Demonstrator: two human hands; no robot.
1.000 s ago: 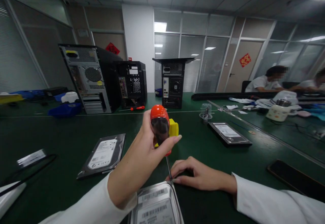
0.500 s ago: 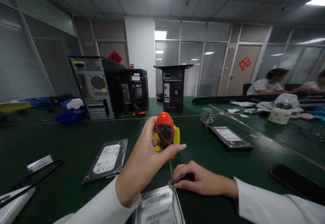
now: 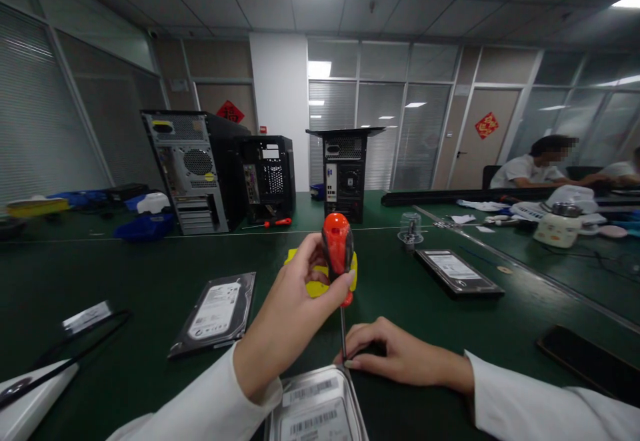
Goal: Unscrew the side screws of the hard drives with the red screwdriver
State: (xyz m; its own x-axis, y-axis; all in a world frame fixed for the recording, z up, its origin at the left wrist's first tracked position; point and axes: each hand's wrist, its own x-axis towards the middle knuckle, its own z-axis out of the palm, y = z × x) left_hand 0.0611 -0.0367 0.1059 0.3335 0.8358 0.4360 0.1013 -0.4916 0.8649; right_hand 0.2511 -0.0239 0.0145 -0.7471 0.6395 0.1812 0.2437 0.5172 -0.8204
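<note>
My left hand (image 3: 295, 301) grips the red and black handle of a screwdriver (image 3: 338, 247), which stands nearly upright. Its thin shaft runs down to the far right corner of a silver hard drive (image 3: 315, 407) lying label up at the bottom edge of the view. At that corner, the thumb and fingertips of my right hand (image 3: 395, 354) are pinched around the lower end of the shaft. Whether the tip sits in a screw is hidden by my fingers. Behind my left hand lies a yellow object (image 3: 316, 287), partly covered.
Other hard drives lie left (image 3: 215, 314) and right (image 3: 457, 273) on the green table. Computer cases (image 3: 200, 167) stand at the back, with another screwdriver (image 3: 278, 223) before them. A clear cup (image 3: 411, 229), a phone (image 3: 585, 364) and a white mug (image 3: 559, 226) are rightward. A person (image 3: 537, 164) sits far right.
The screwdriver handle has turned in my left hand, showing more red now, and my thumb has closed against it. My right hand keeps its place at the drive's corner.
</note>
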